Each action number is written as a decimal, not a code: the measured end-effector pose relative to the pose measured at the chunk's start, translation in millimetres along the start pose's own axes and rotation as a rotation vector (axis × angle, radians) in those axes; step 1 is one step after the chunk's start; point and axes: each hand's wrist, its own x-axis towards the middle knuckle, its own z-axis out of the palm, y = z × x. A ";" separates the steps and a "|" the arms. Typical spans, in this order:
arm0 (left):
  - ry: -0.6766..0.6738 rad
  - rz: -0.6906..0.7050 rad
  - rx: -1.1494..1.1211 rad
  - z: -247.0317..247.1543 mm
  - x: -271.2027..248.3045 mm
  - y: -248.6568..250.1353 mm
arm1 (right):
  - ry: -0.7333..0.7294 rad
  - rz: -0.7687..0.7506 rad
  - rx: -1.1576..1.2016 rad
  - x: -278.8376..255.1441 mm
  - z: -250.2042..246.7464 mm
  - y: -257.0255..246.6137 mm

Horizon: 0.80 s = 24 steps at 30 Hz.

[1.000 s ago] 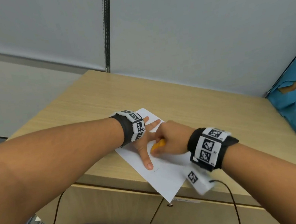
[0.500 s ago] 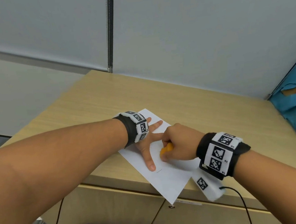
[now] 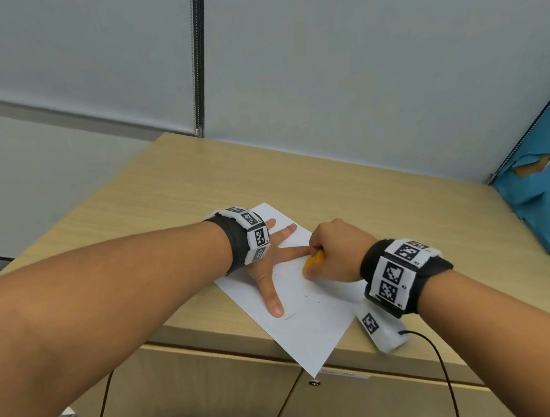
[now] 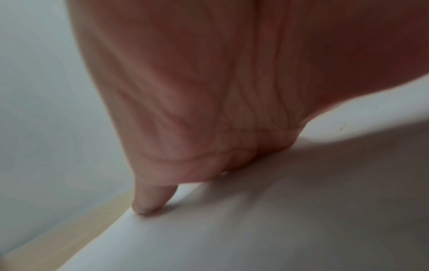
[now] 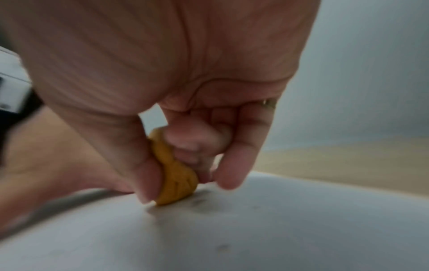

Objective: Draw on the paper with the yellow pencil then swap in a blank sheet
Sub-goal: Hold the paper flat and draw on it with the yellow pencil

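Note:
A white sheet of paper (image 3: 312, 332) lies askew on the wooden desk (image 3: 172, 198), one corner past the front edge. My left hand (image 3: 272, 262) lies flat on the sheet with fingers spread, pressing it down; in the left wrist view the palm and a fingertip (image 4: 148, 203) rest on the paper (image 4: 255, 238). My right hand (image 3: 331, 253) grips the short yellow pencil (image 3: 312, 262) in curled fingers, its lower end on the sheet. In the right wrist view thumb and fingers pinch the yellow pencil (image 5: 174, 170) against the paper (image 5: 232, 238). A few faint marks (image 3: 290, 316) show on the sheet.
Grey partition walls (image 3: 354, 66) close off the desk at the back. A blue panel (image 3: 548, 202) stands at the right. Cabinet doors (image 3: 223, 388) lie below the front edge, and a black cable (image 3: 438, 354) hangs from my right wrist band.
My right hand with the pencil has shifted slightly away from me and to the right over the sheet. The left hand stays flat on the paper.

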 end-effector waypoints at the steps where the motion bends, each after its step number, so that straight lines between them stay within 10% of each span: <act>1: -0.002 -0.002 0.003 0.1 0.9 -0.3 | -0.030 -0.038 0.004 -2.8 2.4 -3.3; 24: -0.127 0.045 0.032 -23.4 -4.7 17.1 | -0.039 0.090 0.011 -23.2 -2.3 31.5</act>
